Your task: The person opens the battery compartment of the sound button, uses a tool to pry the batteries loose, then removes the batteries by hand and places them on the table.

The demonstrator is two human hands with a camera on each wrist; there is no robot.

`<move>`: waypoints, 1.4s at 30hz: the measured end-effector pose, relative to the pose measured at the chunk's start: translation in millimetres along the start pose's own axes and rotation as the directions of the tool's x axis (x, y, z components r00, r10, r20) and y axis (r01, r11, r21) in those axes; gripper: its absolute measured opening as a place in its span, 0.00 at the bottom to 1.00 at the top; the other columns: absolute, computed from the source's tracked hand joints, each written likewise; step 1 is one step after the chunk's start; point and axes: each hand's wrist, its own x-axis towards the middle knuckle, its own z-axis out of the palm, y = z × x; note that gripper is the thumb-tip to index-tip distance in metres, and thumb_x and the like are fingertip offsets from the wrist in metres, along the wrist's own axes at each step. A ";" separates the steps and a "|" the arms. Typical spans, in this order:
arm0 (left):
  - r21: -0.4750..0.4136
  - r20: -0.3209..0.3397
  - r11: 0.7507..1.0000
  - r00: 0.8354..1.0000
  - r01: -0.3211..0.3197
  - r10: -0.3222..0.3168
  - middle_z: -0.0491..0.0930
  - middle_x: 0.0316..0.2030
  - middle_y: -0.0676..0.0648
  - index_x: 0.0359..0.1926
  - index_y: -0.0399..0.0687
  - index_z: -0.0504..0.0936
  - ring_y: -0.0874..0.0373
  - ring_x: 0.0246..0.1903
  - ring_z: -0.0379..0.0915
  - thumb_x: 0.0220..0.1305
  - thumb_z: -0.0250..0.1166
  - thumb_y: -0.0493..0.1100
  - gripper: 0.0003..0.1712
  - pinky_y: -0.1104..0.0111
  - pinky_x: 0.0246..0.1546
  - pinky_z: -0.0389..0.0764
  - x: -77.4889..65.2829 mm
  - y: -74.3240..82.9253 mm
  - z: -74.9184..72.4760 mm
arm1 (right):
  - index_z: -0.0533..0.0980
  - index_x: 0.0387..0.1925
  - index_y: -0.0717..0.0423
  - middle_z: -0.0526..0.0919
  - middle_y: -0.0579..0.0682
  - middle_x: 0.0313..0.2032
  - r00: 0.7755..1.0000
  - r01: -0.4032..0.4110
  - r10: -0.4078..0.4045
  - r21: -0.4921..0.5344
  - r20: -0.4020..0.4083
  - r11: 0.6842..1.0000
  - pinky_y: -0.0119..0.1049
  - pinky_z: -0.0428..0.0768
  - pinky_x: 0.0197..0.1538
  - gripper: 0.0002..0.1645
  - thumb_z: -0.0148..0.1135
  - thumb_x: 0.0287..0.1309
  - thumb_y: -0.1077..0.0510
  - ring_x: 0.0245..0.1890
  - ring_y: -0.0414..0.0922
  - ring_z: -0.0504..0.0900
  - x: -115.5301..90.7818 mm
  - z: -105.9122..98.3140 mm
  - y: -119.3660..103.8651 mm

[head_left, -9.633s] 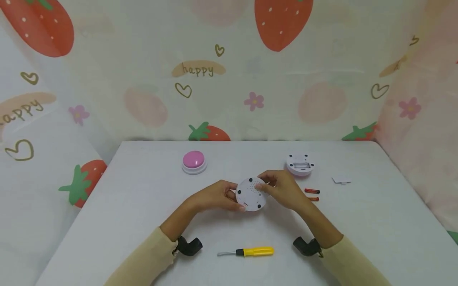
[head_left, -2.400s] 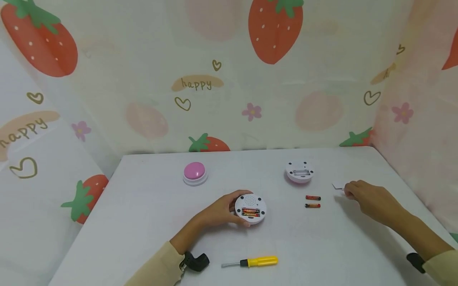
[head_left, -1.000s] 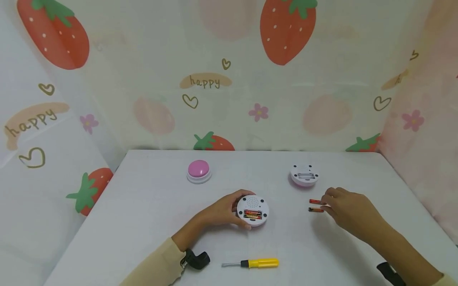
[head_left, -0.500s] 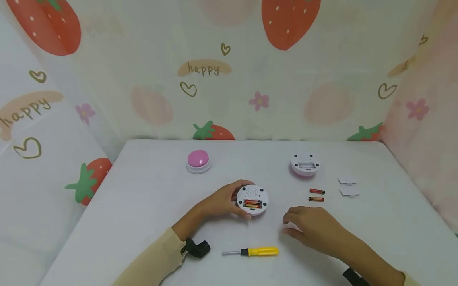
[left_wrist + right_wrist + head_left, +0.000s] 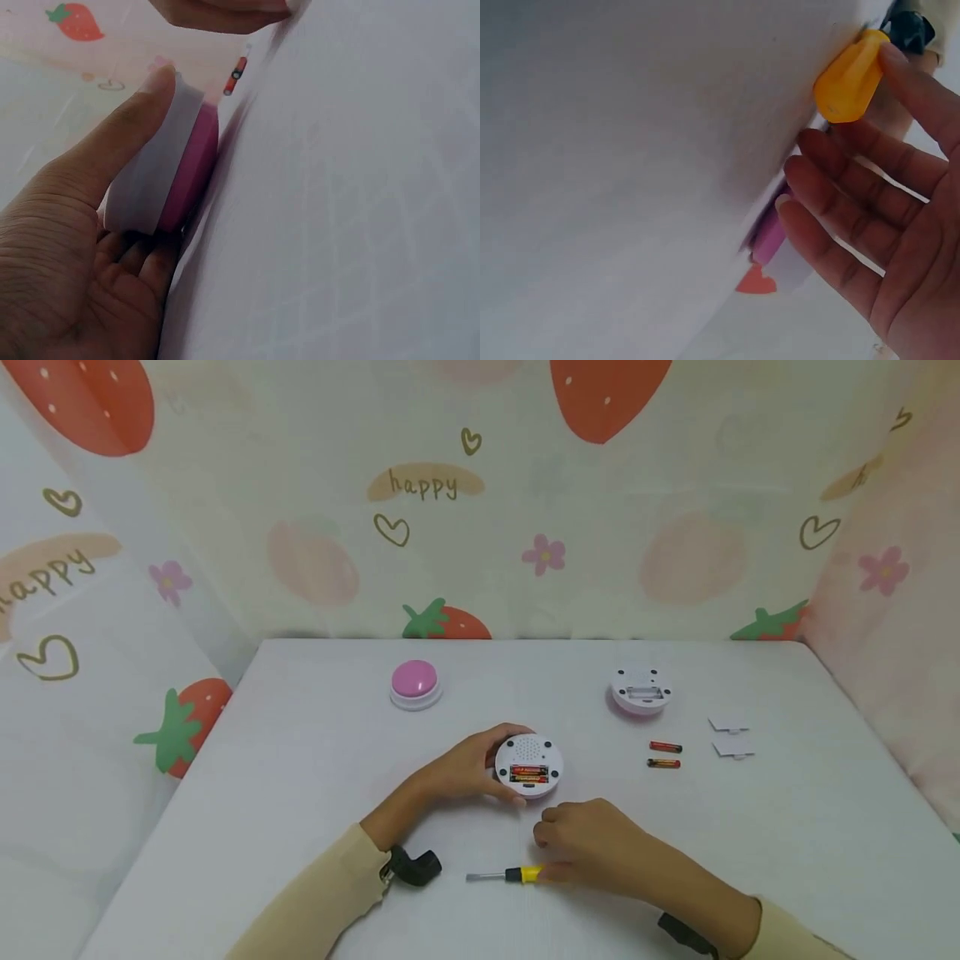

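My left hand grips a white round push-button buzzer by its side. Its underside faces up, with two red batteries in the uncovered compartment; the left wrist view shows its pink dome turned down, close to the tabletop. My right hand is at a yellow-handled screwdriver lying on the table. In the right wrist view the thumb is at the handle, the index finger lies beyond it, and the other fingers are loosely bent. The head view has the thumb hiding much of the handle.
A pink-topped buzzer stands upright at the back. Another buzzer lies upside down at back right, its battery compartment bare. Two loose batteries and two white battery covers lie on the table to the right.
The held buzzer's cover came off, and my right hand set it beside the other one. That hand then moved left and toward me to the screwdriver. My left hand kept its grip.
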 end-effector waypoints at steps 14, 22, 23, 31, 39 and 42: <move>-0.025 -0.015 0.999 0.999 0.029 -0.029 0.69 0.69 0.54 0.76 0.56 0.63 0.61 0.66 0.67 0.49 0.83 0.43 0.56 0.69 0.69 0.66 -0.5 2.8 0.0 | 0.81 0.35 0.46 0.76 0.35 0.24 0.987 -0.073 0.050 0.150 0.156 0.986 0.30 0.75 0.35 0.08 0.74 0.58 0.52 0.24 0.36 0.71 11.1 -15.6 -1.9; -0.046 -0.018 0.998 0.999 0.042 -0.043 0.70 0.68 0.54 0.75 0.59 0.64 0.59 0.62 0.69 0.50 0.82 0.42 0.53 0.70 0.67 0.69 -0.5 1.8 0.1 | 0.86 0.41 0.47 0.86 0.37 0.33 0.988 -0.150 0.152 0.187 0.009 0.971 0.34 0.82 0.42 0.09 0.75 0.57 0.54 0.31 0.36 0.77 0.6 -57.7 13.4; -0.052 -0.018 0.998 0.999 0.043 -0.044 0.70 0.67 0.54 0.75 0.58 0.64 0.59 0.62 0.69 0.50 0.82 0.41 0.53 0.70 0.67 0.70 -0.3 1.5 0.3 | 0.86 0.41 0.47 0.87 0.37 0.34 0.987 -0.154 0.158 0.184 -0.009 0.971 0.34 0.82 0.43 0.10 0.75 0.57 0.54 0.31 0.36 0.78 -1.0 -61.5 15.3; -0.040 -0.026 0.998 0.998 0.048 -0.049 0.71 0.66 0.54 0.74 0.57 0.65 0.59 0.62 0.68 0.50 0.83 0.43 0.53 0.70 0.66 0.70 0.8 2.0 -0.2 | 0.86 0.43 0.47 0.87 0.39 0.37 0.954 -0.252 0.277 0.188 -0.119 0.949 0.37 0.84 0.44 0.12 0.76 0.57 0.55 0.35 0.39 0.81 -10.8 -77.3 33.8; -0.025 -0.027 0.998 0.998 0.056 -0.057 0.70 0.68 0.54 0.74 0.57 0.65 0.61 0.66 0.67 0.48 0.84 0.44 0.55 0.68 0.69 0.66 1.2 2.1 -1.9 | 0.86 0.44 0.49 0.87 0.42 0.41 0.908 -0.247 0.288 0.165 -0.304 0.955 0.42 0.85 0.44 0.13 0.76 0.56 0.60 0.41 0.45 0.85 -14.3 -78.7 49.1; -0.019 -0.022 0.998 0.998 0.060 -0.060 0.69 0.68 0.55 0.75 0.58 0.64 0.62 0.67 0.66 0.48 0.84 0.45 0.55 0.68 0.69 0.66 1.0 0.7 -1.1 | 0.87 0.43 0.49 0.87 0.42 0.39 0.895 -0.269 0.308 0.159 -0.322 0.950 0.42 0.84 0.42 0.13 0.76 0.55 0.61 0.40 0.45 0.84 -15.1 -78.6 50.5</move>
